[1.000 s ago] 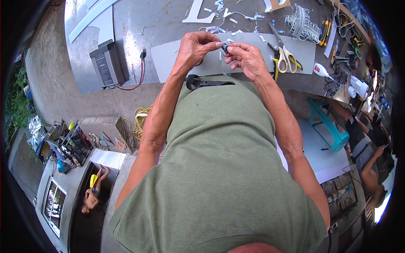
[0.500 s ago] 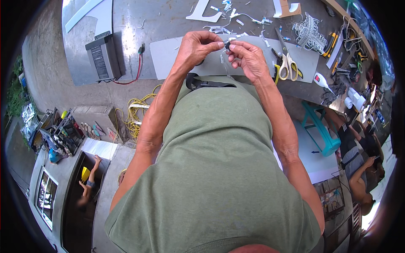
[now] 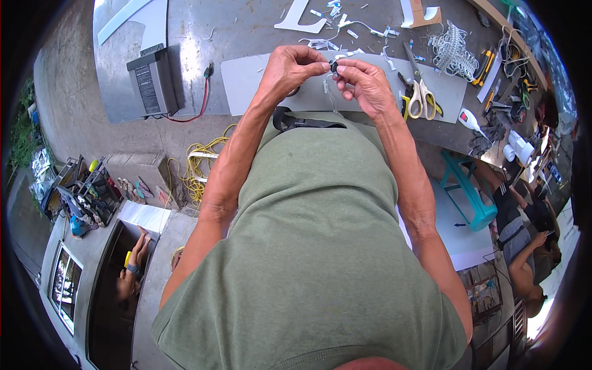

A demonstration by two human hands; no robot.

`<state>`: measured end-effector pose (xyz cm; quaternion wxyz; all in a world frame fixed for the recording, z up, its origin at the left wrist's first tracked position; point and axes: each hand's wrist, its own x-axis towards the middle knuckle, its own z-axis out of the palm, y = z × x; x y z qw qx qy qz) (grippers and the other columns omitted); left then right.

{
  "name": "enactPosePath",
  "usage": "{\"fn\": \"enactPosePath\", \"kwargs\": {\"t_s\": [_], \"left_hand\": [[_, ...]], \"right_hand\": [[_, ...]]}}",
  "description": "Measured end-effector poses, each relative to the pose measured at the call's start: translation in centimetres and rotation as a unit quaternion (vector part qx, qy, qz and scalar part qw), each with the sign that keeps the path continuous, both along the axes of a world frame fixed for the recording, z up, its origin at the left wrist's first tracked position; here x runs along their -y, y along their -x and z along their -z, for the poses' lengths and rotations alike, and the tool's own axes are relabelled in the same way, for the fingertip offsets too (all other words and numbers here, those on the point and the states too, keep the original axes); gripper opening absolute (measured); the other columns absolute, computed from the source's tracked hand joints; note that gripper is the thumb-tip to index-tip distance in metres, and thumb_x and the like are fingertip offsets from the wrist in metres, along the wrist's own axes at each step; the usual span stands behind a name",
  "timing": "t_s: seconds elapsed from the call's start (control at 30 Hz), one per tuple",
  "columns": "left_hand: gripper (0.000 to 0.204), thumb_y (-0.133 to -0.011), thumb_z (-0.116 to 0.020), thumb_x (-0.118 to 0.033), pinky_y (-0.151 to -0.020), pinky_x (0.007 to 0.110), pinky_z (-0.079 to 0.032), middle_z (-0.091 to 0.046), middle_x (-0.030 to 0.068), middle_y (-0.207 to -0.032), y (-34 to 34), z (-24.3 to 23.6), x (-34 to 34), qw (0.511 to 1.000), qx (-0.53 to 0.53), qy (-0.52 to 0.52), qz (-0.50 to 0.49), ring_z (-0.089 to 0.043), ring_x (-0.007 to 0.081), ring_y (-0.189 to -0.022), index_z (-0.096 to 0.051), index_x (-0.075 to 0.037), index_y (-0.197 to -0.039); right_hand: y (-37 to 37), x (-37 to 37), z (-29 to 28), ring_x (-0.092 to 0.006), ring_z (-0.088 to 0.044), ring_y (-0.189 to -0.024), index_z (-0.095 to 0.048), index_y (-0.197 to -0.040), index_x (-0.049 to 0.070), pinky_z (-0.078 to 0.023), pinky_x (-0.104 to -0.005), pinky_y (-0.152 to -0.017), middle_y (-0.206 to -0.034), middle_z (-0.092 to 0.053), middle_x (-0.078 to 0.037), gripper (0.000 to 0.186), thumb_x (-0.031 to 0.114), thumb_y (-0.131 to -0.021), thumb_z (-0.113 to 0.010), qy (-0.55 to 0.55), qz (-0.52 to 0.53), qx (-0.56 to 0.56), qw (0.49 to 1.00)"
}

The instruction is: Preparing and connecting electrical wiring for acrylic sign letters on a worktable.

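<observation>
My left hand (image 3: 288,71) and my right hand (image 3: 370,89) meet over the near part of the metal table. Their fingertips pinch a small black piece (image 3: 333,66) between them; its exact kind is too small to make out. Just below hangs a thin wire with a small white module (image 3: 326,86) on it. Under my hands lies a pale flat sheet (image 3: 246,80). To the right of my right hand are scissors (image 3: 418,102) with cream handles, beside a yellow-and-black handled tool (image 3: 404,106).
A grey power supply box (image 3: 151,83) with red wires stands at the left. Farther back lie white cut-out shapes (image 3: 302,18), scattered scraps and a heap of white modules (image 3: 455,49). Utility knives (image 3: 484,66) lie right. A teal stool (image 3: 472,197) stands below; other people are at both sides.
My hands stay nearly in place, fingertips shifting slightly around the small black piece. The person in the doorway at lower left has changed pose.
</observation>
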<state>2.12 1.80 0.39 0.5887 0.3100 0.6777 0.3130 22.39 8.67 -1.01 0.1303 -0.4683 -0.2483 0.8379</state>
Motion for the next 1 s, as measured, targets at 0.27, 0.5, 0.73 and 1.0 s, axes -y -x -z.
{"fn": "enactPosePath", "kwargs": {"t_s": [0.27, 0.5, 0.73, 1.0], "left_hand": [[0.028, -0.083, -0.080, -0.023, -0.078, 0.028, -0.050, -0.074, 0.0071, -0.086, 0.1, -0.4, -0.2, 0.999, 0.044, 0.003, -0.020, -0.065, 0.0127, -0.082, -0.077, 0.000, -0.099], [0.025, -0.082, -0.079, -0.020, -0.076, 0.028, -0.048, -0.073, 0.0059, -0.085, 0.4, 0.0, -0.2, 1.000, 0.004, 0.003, -0.006, -0.063, 0.0119, -0.079, -0.077, 0.000, -0.096], [0.024, -0.081, -0.078, -0.021, -0.071, 0.028, -0.046, -0.070, 0.0037, -0.080, 0.9, -0.5, -0.4, 1.000, -0.001, -0.014, -0.007, -0.059, 0.0107, -0.074, -0.077, -0.001, -0.094], [0.022, -0.082, -0.074, -0.020, -0.063, 0.025, -0.047, -0.069, 0.0020, -0.076, 1.0, -0.5, -0.4, 0.994, -0.052, -0.077, 0.060, -0.058, 0.0082, -0.068, -0.075, 0.000, -0.091]], "right_hand": [[0.0, -0.2, -0.5, -0.0105, -0.064, -0.067, -0.071, -0.110, 0.002, -0.047, -0.0219, -0.049, -0.089, -0.072, -0.009, 0.023, 0.013, -0.091, -0.072, -0.016, -0.025, 0.007, 1.000], [0.1, 0.1, -0.5, -0.0098, -0.063, -0.067, -0.070, -0.112, 0.000, -0.048, -0.0206, -0.049, -0.089, -0.072, -0.009, 0.026, 0.016, -0.092, -0.072, -0.047, -0.040, 0.002, 0.998], [-1.0, -0.7, -1.3, -0.0088, -0.062, -0.070, -0.070, -0.112, -0.001, -0.049, -0.0206, -0.052, -0.089, -0.071, -0.009, 0.037, 0.028, -0.090, -0.076, -0.089, -0.111, 0.021, 0.990], [0.4, -3.3, -2.0, -0.0211, -0.066, -0.097, -0.068, -0.117, 0.009, -0.052, -0.0388, -0.090, -0.108, -0.070, -0.005, 0.042, 0.025, -0.080, -0.079, -0.568, -0.233, 0.075, 0.786]]}}
